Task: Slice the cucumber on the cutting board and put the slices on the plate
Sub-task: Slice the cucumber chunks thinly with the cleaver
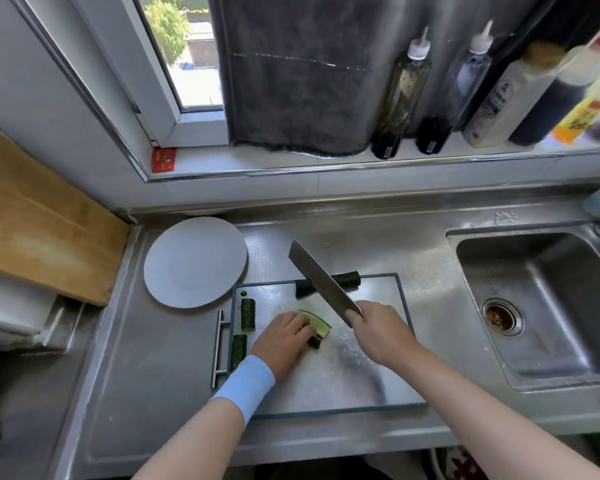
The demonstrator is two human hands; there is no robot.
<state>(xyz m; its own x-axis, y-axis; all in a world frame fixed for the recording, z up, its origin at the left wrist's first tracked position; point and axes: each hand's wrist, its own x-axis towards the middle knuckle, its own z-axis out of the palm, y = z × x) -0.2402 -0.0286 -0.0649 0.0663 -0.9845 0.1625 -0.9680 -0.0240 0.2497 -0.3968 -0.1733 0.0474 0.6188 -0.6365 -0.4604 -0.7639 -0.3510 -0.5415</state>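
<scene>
while the person's left hand (281, 337) pressed down on a cucumber piece (320, 326) near the middle of the cutting board (378, 386), fingers curled over its dark skin, the right hand (378, 327) was closed in a fist round the handle of a broad knife (321, 280). the blade was lifted clear of the board and angled toward the far left. the held piece showed a pale, wet cut face at its right end, the end nearest the knife.

3 more bits of cucumber lay on the board. a long piece (347, 279) rested along the far edge, partly hidden behind the blade. 2 short pieces (248, 313) lay end to end at the left edge, just beside the board's bar handle. a round plate (194, 261) sat on the steel counter (153, 393) at the board's far left corner, with no slices on it. a sink (541, 306) was to the right, bottles (400, 98) stood on the windowsill, and a wooden board (42, 220) leaned at the far left.

the cucumber looked light, firm and crisp, but its wet flesh on that shiny board would probably slide, and the rounded skin could roll. it seemed best held flat side down, fingertips tucked back on the skin, away from the cutting end. thin slices would likely cling to the blade and need a gentle pinch.
</scene>
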